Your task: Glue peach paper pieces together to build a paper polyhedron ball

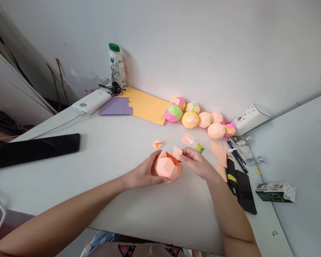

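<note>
My left hand (144,171) is wrapped round the side of a peach faceted paper ball (167,167), which has an opening at its top. Between the thumb and fingers of my right hand (196,160) is a small peach paper piece (177,152), held right at the opening's edge. Whether that piece is joined to the ball I cannot tell. Just beyond the ball lies a folded peach paper piece (157,144). A small glue tube (199,147) with a white nozzle rests near my right hand, partly over a peach paper square (187,138).
Several finished paper balls (190,120) line the wall. Yellow card (147,105) and purple card (116,106) lie at the back left, beside a power bank (92,101) and a bottle (117,67). At right are a cutter (231,175), a phone (246,192) and a carton (276,192).
</note>
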{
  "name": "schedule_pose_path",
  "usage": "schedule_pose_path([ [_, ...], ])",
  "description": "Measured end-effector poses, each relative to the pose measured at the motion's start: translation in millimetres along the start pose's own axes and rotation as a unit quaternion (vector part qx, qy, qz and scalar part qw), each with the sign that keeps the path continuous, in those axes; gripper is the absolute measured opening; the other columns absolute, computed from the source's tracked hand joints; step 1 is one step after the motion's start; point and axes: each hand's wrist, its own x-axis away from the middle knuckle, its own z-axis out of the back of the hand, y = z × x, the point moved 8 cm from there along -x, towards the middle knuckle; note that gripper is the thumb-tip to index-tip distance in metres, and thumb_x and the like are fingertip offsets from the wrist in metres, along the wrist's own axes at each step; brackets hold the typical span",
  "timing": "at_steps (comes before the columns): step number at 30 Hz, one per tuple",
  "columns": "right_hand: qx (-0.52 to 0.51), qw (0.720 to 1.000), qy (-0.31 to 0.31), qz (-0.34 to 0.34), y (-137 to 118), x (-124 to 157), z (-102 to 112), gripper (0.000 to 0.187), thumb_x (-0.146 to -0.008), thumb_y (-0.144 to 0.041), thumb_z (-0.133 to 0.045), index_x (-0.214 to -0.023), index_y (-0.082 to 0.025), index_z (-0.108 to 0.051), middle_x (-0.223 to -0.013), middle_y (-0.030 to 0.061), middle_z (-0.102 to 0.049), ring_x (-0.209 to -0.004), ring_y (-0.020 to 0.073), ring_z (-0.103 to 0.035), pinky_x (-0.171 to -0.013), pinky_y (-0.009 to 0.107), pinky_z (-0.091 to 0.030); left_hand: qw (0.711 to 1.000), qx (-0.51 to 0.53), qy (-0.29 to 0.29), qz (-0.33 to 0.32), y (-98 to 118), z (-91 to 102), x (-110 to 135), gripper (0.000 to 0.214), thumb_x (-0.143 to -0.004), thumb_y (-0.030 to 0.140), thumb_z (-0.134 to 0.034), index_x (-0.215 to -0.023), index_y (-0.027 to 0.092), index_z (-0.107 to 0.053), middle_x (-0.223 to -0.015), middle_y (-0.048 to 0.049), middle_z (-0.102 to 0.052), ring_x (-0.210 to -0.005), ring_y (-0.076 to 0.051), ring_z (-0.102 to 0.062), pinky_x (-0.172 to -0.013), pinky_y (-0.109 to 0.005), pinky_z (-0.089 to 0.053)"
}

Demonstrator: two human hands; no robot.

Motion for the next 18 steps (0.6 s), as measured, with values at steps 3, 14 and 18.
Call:
schedule_pose_path([
  [3, -0.017, 1.0, -0.002, 0.009, -1.8, 1.5, -2.2, 0.027, -0.087, -0.046, -0.058, -0.082, -0.019, -0.056, -0.083, 0.0001, -0.058, -0.079, 0.0156, -0.056, -0.071, 0.03, -0.043, 0.998, 0.064, 0.016, -0.017, 9.2, 4.6, -2.0, 0.096, -0.067, 0.036, -0.079, -0.143, 0.021, -0.022, -0.146, -0.0181, -0.035, -0.132, -0.036, -0.039, -0.099, -0.048, -0.045],
  [14, -0.166, 0.982, 0.036, 0.085, -22.2, 17.5, -0.9, 0.018, -0.083, -0.039, -0.067, -0.083, -0.022, -0.065, -0.082, 0.0022, -0.063, -0.081, 0.0161, -0.054, -0.075, 0.031, -0.043, 0.952, 0.276, -0.115, -0.058, 35.4, -7.2, 0.4, 0.076, -0.075, 0.044, -0.07, -0.142, 0.029, -0.035, -0.138, -0.0122, -0.049, -0.122, -0.034, -0.048, -0.089, -0.042, -0.046],
  [18, -0.204, 0.974, 0.037, 0.09, -23.8, 18.9, -3.6, 0.015, -0.078, -0.035, -0.072, -0.076, -0.021, -0.067, -0.075, 0.0015, -0.063, -0.065, 0.0134, -0.049, -0.066, 0.031, -0.041, 0.956, 0.257, -0.117, -0.083, 34.7, -7.4, 0.1, 0.084, -0.069, 0.049, -0.076, -0.139, 0.023, -0.039, -0.134, -0.0152, -0.052, -0.123, -0.036, -0.047, -0.095, -0.045, -0.042],
])
